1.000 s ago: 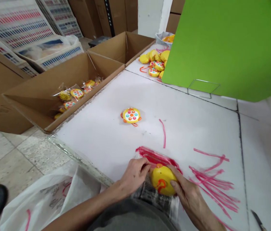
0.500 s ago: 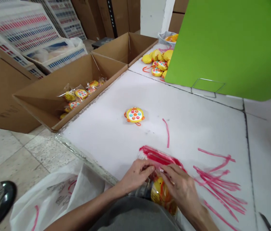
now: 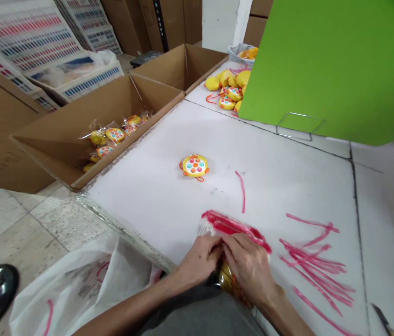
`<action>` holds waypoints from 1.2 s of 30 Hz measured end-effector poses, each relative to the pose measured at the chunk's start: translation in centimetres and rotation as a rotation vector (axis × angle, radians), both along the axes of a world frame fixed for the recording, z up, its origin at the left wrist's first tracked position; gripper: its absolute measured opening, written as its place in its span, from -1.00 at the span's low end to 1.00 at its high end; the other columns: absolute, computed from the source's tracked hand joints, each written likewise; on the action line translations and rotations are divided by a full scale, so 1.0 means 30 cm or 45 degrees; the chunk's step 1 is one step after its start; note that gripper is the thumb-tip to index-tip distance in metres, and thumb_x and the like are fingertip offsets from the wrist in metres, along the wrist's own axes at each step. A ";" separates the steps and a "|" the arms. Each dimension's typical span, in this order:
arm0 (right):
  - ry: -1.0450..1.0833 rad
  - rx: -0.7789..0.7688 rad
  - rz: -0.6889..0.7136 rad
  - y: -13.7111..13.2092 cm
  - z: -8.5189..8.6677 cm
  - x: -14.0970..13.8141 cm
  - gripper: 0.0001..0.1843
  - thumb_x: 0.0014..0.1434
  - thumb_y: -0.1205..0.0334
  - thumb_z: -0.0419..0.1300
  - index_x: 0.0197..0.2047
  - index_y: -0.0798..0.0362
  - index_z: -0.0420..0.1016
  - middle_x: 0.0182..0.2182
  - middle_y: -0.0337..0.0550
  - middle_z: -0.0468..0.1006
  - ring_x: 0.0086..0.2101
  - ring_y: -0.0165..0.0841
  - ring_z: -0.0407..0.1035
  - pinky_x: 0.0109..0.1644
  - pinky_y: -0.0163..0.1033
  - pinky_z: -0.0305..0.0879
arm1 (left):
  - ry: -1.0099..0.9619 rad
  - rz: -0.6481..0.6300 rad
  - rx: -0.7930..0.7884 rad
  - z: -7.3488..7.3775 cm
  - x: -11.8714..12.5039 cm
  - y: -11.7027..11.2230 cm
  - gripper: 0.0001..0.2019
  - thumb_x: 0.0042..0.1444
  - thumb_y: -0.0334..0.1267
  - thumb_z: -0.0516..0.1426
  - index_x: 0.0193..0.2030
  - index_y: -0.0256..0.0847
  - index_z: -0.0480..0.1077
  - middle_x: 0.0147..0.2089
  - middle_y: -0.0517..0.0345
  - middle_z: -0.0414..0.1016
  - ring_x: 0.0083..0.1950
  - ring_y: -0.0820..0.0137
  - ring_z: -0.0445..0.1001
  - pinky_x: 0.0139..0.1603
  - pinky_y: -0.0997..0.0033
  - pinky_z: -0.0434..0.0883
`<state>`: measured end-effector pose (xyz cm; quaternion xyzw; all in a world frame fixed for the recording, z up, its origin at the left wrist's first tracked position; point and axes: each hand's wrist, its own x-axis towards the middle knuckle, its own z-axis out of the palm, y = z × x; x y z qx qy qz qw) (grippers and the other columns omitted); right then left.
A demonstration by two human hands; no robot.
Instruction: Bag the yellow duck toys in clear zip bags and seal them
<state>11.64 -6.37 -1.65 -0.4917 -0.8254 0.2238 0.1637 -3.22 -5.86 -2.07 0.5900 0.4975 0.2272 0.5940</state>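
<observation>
At the near table edge, my left hand [image 3: 202, 256] and my right hand [image 3: 251, 266] meet with their fingertips pinched together. Both are closed on a clear plastic bag, whose gripped part is mostly hidden by the fingers. Inside this bag, low against my body, is a yellow toy [image 3: 227, 278], partly covered by my right hand. Just beyond my fingers lies a stack of clear plastic bags with a red edge [image 3: 235, 226]. Farther up the table rests a single yellow toy with coloured buttons [image 3: 195, 166] and an orange cord.
Torn pink strips [image 3: 317, 268] lie to the right, near a knife [image 3: 383, 319]. An open cardboard box [image 3: 53, 140] at left holds bagged toys. Yellow toys [image 3: 233, 86] are piled at the back beside a large green panel [image 3: 329, 65]. A white sack [image 3: 74, 284] hangs below the left edge.
My right hand has shifted left, so the fingertips of both hands now meet over the bag. Less of the yellow toy in it shows. The view has shifted slightly.
</observation>
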 end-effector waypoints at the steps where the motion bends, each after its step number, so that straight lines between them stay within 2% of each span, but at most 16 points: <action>1: -0.006 0.004 -0.017 0.003 0.001 -0.004 -0.75 0.24 0.40 -0.05 -0.16 0.07 0.43 -0.33 -0.13 0.48 -0.31 -0.32 0.36 -0.24 -0.26 0.25 | 0.045 -0.002 0.022 0.000 0.005 -0.002 -0.80 0.07 -0.43 -0.07 -0.45 -0.31 0.35 -0.45 0.17 0.37 -0.39 0.44 0.26 -0.43 0.53 0.18; 4: 0.020 -0.009 -0.138 0.018 -0.008 0.006 -0.80 0.20 0.35 -0.01 -0.37 0.04 0.42 -0.45 -0.21 0.46 -0.42 -0.38 0.36 -0.31 -0.32 0.22 | 0.177 -0.054 0.080 -0.004 0.010 -0.008 -0.77 0.09 -0.41 -0.07 -0.45 -0.31 0.38 -0.50 0.18 0.37 -0.45 0.45 0.25 -0.45 0.53 0.15; 7: 0.036 0.002 -0.331 0.034 -0.034 0.092 -0.82 0.19 0.26 0.00 -0.38 0.05 0.39 -0.48 -0.24 0.47 -0.50 -0.43 0.35 -0.37 -0.36 0.22 | 0.234 -0.083 0.100 -0.013 0.001 -0.012 -0.73 0.13 -0.39 -0.09 -0.43 -0.31 0.41 -0.52 0.19 0.38 -0.49 0.47 0.25 -0.45 0.53 0.16; 10: -0.046 0.040 -0.636 0.036 -0.072 0.274 -0.81 0.15 0.16 0.02 -0.36 0.05 0.40 -0.50 -0.20 0.48 -0.53 -0.37 0.36 -0.42 -0.31 0.21 | 0.172 -0.049 0.057 -0.027 -0.012 -0.012 -0.71 0.16 -0.34 -0.09 -0.38 -0.33 0.43 -0.43 0.12 0.46 -0.41 0.43 0.34 -0.39 0.52 0.23; 13: -0.317 0.055 -1.028 0.015 -0.097 0.487 -0.79 0.06 0.09 0.05 -0.36 0.01 0.42 -0.48 -0.16 0.50 -0.47 -0.25 0.39 -0.41 -0.24 0.20 | 0.092 -0.013 -0.005 -0.037 -0.021 -0.010 -0.72 0.17 -0.31 -0.08 -0.34 -0.33 0.44 -0.37 0.08 0.50 -0.35 0.40 0.40 -0.33 0.49 0.28; 16: -0.551 0.053 -1.225 -0.017 -0.082 0.604 -0.79 0.04 0.07 0.05 -0.33 -0.03 0.41 -0.44 -0.14 0.51 -0.46 -0.18 0.39 -0.42 -0.19 0.18 | 0.039 0.002 -0.051 -0.041 -0.022 -0.008 -0.72 0.17 -0.32 -0.08 -0.31 -0.31 0.44 -0.37 0.11 0.50 -0.35 0.40 0.41 -0.32 0.48 0.30; 18: -0.601 0.030 -1.198 -0.035 -0.052 0.588 -0.80 0.04 0.05 0.05 -0.33 -0.06 0.41 -0.42 -0.18 0.50 -0.48 -0.20 0.37 -0.44 -0.19 0.18 | 0.017 0.013 -0.070 -0.042 -0.019 -0.006 -0.73 0.16 -0.33 -0.08 -0.31 -0.31 0.44 -0.38 0.11 0.49 -0.34 0.40 0.41 -0.32 0.48 0.31; 19: -0.558 0.007 -1.126 -0.041 -0.035 0.556 -0.79 0.04 0.04 0.05 -0.31 -0.08 0.41 -0.37 -0.20 0.50 -0.47 -0.23 0.38 -0.43 -0.20 0.19 | 0.008 0.020 -0.078 -0.042 -0.018 -0.005 -0.74 0.15 -0.34 -0.07 -0.32 -0.31 0.44 -0.38 0.11 0.49 -0.34 0.40 0.42 -0.32 0.48 0.31; 21: -0.362 -0.039 -0.938 -0.048 -0.008 0.465 -0.74 0.07 0.07 0.02 -0.18 -0.10 0.39 -0.20 -0.21 0.48 -0.43 -0.32 0.39 -0.38 -0.23 0.23 | -0.005 0.042 -0.096 -0.043 -0.015 -0.004 -0.76 0.13 -0.34 -0.05 -0.33 -0.31 0.43 -0.37 0.11 0.49 -0.34 0.40 0.42 -0.31 0.48 0.31; 23: -0.149 -0.086 -0.832 -0.053 0.002 0.379 -0.68 0.10 0.11 -0.02 -0.08 -0.09 0.35 -0.10 -0.20 0.43 -0.40 -0.37 0.39 -0.32 -0.26 0.27 | -0.016 0.069 -0.113 -0.045 -0.013 -0.006 -0.77 0.13 -0.34 -0.04 -0.33 -0.31 0.43 -0.37 0.10 0.50 -0.34 0.40 0.42 -0.30 0.47 0.31; 25: 0.012 -0.218 -0.790 -0.062 -0.005 0.327 -0.71 0.13 0.12 -0.02 -0.12 -0.04 0.38 -0.19 -0.19 0.48 -0.40 -0.37 0.38 -0.30 -0.26 0.28 | -0.025 0.088 -0.125 -0.046 -0.012 -0.009 -0.78 0.13 -0.34 -0.04 -0.33 -0.31 0.42 -0.36 0.10 0.50 -0.33 0.39 0.42 -0.30 0.47 0.31; 28: 0.178 -0.532 -0.674 -0.081 -0.031 0.312 -0.71 0.15 0.01 0.04 -0.22 0.00 0.44 -0.35 -0.19 0.52 -0.40 -0.33 0.39 -0.29 -0.27 0.29 | -0.021 0.092 -0.138 -0.047 -0.013 -0.012 -0.79 0.12 -0.34 -0.04 -0.33 -0.30 0.42 -0.36 0.09 0.50 -0.32 0.38 0.42 -0.30 0.47 0.31; 31: 0.360 -0.797 -0.641 -0.093 -0.049 0.316 -0.63 0.12 -0.07 0.10 -0.17 0.04 0.46 -0.29 -0.15 0.54 -0.29 -0.29 0.41 -0.23 -0.28 0.32 | 0.002 0.086 -0.143 -0.049 -0.012 -0.012 -0.80 0.11 -0.34 -0.03 -0.36 -0.30 0.40 -0.37 0.09 0.49 -0.32 0.38 0.41 -0.31 0.47 0.31; 33: 0.505 -0.893 -0.670 -0.093 -0.055 0.309 -0.61 0.10 -0.07 0.14 -0.17 0.06 0.47 -0.25 -0.12 0.55 -0.22 -0.26 0.41 -0.16 -0.29 0.32 | 0.003 0.082 -0.143 -0.050 -0.010 -0.010 -0.81 0.11 -0.34 -0.02 -0.36 -0.30 0.40 -0.37 0.09 0.49 -0.34 0.39 0.41 -0.33 0.48 0.30; 36: 0.622 -0.934 -0.675 -0.087 -0.064 0.298 -0.63 0.06 -0.05 0.19 -0.20 0.07 0.49 -0.25 -0.11 0.55 -0.21 -0.24 0.41 -0.13 -0.27 0.33 | -0.006 0.085 -0.155 -0.050 -0.008 -0.007 -0.81 0.11 -0.34 -0.02 -0.36 -0.29 0.40 -0.38 0.10 0.48 -0.36 0.41 0.39 -0.36 0.50 0.28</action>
